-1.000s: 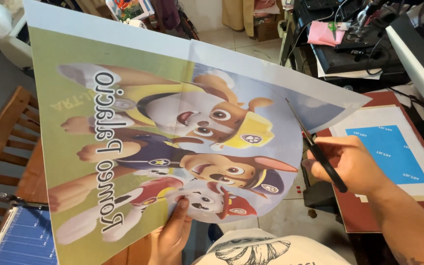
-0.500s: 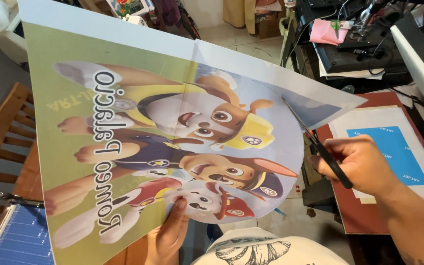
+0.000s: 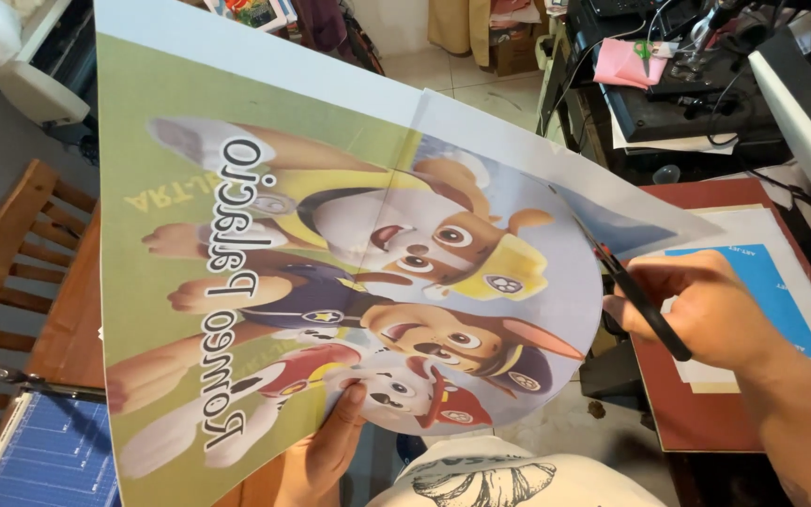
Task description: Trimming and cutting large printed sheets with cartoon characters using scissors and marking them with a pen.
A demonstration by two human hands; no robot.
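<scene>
Close by, the left hand [image 3: 330,451] holds up the bottom edge of a big poster [image 3: 330,282], thumb on top and fingers curled under, so they stay hidden. The poster shows cartoon dogs on green and hangs in the air over the table [image 3: 68,319].

Further out, the right hand [image 3: 706,310] grips black scissors [image 3: 626,282], fingers closed through the handles. The blades sit at the poster's right edge, by the round picture.

It looks like the cutting step, trimming around the picture. The next snip needs the paper kept tight and turned slowly.

Beyond lies a red mat [image 3: 696,413] with white and blue sheets.
</scene>
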